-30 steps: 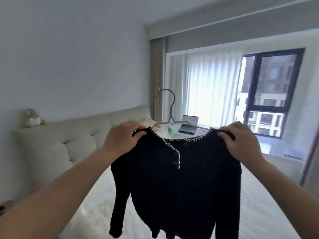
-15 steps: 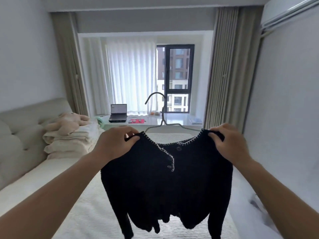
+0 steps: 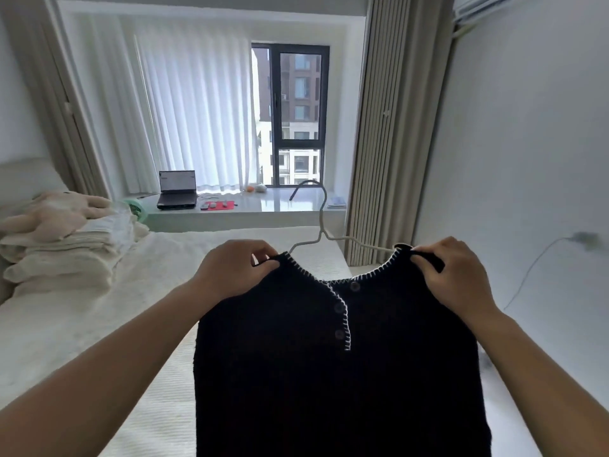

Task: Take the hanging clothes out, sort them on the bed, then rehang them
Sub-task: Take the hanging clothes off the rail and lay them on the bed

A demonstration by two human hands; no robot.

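Note:
A black knit cardigan [image 3: 336,374] with white stitched trim and dark buttons hangs in front of me on a thin metal hanger [image 3: 321,222], whose hook rises above the neckline. My left hand [image 3: 230,270] pinches the cardigan's left shoulder, and my right hand [image 3: 456,275] pinches its right shoulder. Both hold it up in the air over the white bed [image 3: 82,324]. The cardigan's lower part runs out of the frame's bottom edge.
Folded cream bedding with a plush toy [image 3: 56,212] is stacked at the bed's left, by the headboard. A window ledge [image 3: 283,202] beyond the bed carries a laptop [image 3: 177,191] and small items. A white wall [image 3: 527,159] runs close on the right, curtains beside it.
My view has swung right from the headboard toward the window. Both hands still hold the cardigan by its shoulders; it now hangs further right and lower in view.

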